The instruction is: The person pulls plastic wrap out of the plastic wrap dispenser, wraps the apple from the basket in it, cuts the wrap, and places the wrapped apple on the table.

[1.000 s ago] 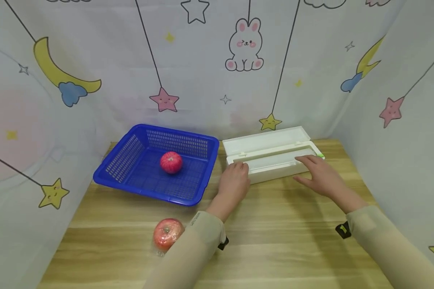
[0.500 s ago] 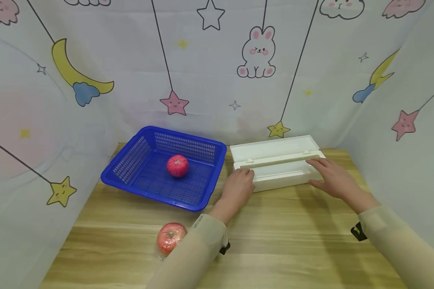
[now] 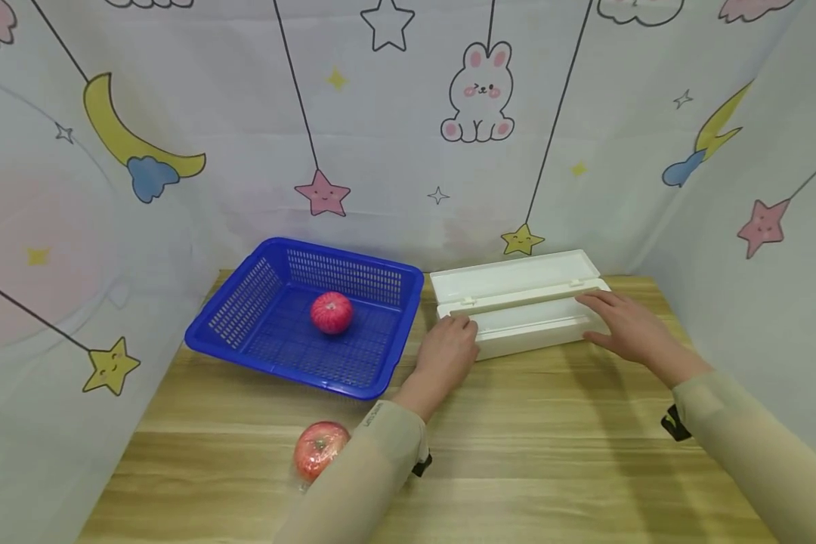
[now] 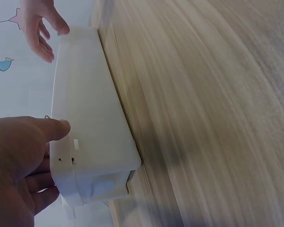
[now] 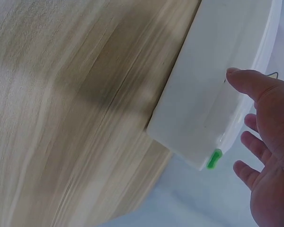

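A long white plastic box, which looks like a cling film dispenser, stands at the back right of the table with its lid raised. My left hand holds its left front corner. In the left wrist view, the thumb lies on the front wall and the fingers curl behind the rim. At the other end, my right hand reaches over the front edge with loosely spread fingers; its thumb is at the front wall. A film-wrapped apple lies near my left forearm, partly hidden by the sleeve.
A blue plastic basket stands left of the box, with a red apple-like fruit inside, seemingly in a net. A green piece sits on the box's right end. White printed cloth encloses the wooden table.
My right hand has moved slightly in toward the box, its thumb now nearer the front wall. The left hand stays at the left corner. The head view has shifted a little.
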Tool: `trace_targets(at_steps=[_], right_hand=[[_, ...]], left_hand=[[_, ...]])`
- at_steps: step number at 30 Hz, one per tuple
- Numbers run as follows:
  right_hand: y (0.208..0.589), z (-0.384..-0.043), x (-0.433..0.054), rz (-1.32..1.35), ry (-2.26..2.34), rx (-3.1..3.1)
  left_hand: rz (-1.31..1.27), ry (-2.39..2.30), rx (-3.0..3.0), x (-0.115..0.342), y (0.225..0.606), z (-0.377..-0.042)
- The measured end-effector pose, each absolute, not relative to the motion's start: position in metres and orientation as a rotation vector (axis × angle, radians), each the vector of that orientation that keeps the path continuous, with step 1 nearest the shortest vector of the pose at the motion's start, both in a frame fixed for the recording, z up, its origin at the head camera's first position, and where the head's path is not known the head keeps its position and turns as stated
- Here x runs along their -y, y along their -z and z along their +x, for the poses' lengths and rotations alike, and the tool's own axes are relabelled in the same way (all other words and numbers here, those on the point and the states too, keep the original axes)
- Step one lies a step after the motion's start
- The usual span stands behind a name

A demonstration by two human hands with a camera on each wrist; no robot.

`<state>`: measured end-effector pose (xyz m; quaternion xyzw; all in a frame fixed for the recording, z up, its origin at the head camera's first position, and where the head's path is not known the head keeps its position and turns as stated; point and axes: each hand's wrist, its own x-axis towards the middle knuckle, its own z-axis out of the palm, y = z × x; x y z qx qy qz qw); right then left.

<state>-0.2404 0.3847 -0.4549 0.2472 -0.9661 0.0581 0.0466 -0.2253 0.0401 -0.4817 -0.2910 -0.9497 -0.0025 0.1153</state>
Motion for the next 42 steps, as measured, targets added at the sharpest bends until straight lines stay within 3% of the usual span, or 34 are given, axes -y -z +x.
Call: trace_targets(at_steps=[42], right_hand=[[0.467,-0.244,-0.391,0.754,-0.209,2.888]], left_hand=[[-0.808,0.126,2.76,-0.041,0.486,-0.226]])
